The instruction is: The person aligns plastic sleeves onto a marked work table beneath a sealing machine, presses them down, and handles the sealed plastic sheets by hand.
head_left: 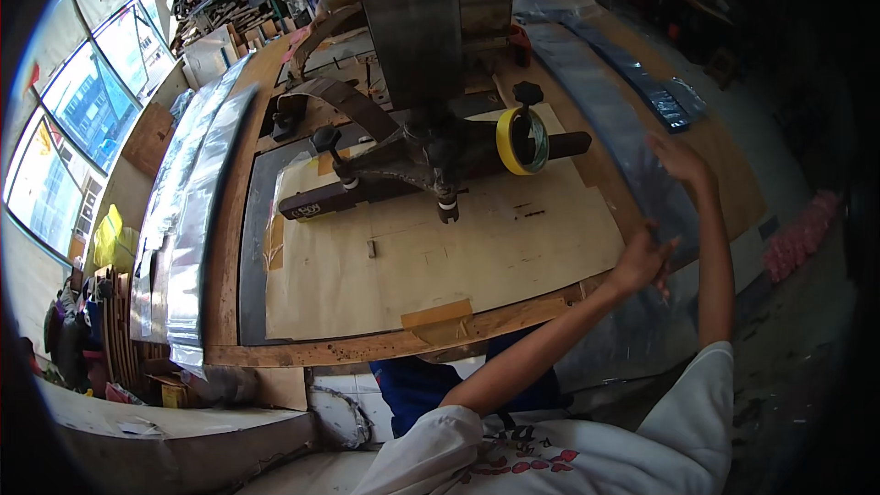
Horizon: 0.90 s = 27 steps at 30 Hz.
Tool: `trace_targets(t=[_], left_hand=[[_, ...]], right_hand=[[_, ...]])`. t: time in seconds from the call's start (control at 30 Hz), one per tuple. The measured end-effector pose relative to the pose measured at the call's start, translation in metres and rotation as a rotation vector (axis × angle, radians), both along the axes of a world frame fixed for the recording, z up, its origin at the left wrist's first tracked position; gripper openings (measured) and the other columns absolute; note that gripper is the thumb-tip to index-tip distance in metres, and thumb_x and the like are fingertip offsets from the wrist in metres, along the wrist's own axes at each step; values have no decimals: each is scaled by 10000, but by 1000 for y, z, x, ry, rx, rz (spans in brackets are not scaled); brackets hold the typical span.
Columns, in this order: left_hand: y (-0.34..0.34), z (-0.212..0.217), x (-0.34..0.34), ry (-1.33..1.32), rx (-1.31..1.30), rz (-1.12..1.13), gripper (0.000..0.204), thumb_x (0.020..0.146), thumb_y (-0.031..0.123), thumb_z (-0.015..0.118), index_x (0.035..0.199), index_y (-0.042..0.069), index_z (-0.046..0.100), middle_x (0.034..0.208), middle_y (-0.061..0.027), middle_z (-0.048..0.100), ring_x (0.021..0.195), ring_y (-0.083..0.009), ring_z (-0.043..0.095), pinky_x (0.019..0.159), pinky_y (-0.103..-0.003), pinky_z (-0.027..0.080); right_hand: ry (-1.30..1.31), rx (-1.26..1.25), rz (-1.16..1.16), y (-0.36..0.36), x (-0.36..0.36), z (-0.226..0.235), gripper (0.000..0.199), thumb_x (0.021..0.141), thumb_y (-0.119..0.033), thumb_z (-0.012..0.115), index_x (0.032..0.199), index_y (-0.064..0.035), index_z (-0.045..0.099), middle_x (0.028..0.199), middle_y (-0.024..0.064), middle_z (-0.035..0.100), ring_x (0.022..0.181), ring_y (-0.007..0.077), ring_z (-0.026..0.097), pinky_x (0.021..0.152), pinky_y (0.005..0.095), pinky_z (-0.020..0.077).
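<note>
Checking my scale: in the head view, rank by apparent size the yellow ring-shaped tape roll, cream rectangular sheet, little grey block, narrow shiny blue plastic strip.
1. Cream rectangular sheet, largest
2. Shiny blue plastic strip
3. Yellow ring-shaped tape roll
4. Grey block, smallest

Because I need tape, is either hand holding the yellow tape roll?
No, the yellow tape roll is below a black knob, and the left hand and right hand are both apart from it.

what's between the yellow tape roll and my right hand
In the head view, rightward from the yellow tape roll: the end of the dark bar, the wooden border, then bluish plastic sheeting before your right hand.
</note>
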<state>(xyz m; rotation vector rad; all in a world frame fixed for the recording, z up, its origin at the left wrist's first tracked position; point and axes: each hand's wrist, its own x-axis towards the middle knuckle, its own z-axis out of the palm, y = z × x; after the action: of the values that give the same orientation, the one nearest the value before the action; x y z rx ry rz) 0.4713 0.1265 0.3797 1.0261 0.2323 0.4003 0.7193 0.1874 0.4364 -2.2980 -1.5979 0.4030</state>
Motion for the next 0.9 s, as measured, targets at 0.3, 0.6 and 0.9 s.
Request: trace_targets(t=[0.3, 0.6, 0.9], left_hand=[[-50, -13, -54, -205, 822, 295, 230, 944, 77, 663, 1075, 9, 487, 704, -193, 636, 660, -403, 661, 617, -460, 498], [-4, 75, -375, 224, 1520, 945, 160, 808, 28, 787, 926, 92, 700, 693, -2, 630, 576, -157, 633, 500, -313, 480], [99, 35, -653, 1953, 1263, 1208, 766, 964, 488, 631, 1516, -3, 429, 1556, -241, 432, 1478, -401, 347, 1230, -524, 210]], right_hand=[[-241, 247, -87, -99, -54, -40, 607, 997, -454, 607, 1447, -53, 532, 1457, 206, 553, 1361, 370, 515, 1122, 411, 398], [-330, 401, -53, -123, -40, -36, 487, 970, -347, 671, 1373, -81, 606, 1409, 213, 586, 1305, 397, 552, 1085, 431, 441], [-371, 110, -18, -120, -155, -22, 489, 981, -395, 628, 1413, -169, 586, 1634, 177, 323, 1516, 389, 272, 1214, 633, 178]])
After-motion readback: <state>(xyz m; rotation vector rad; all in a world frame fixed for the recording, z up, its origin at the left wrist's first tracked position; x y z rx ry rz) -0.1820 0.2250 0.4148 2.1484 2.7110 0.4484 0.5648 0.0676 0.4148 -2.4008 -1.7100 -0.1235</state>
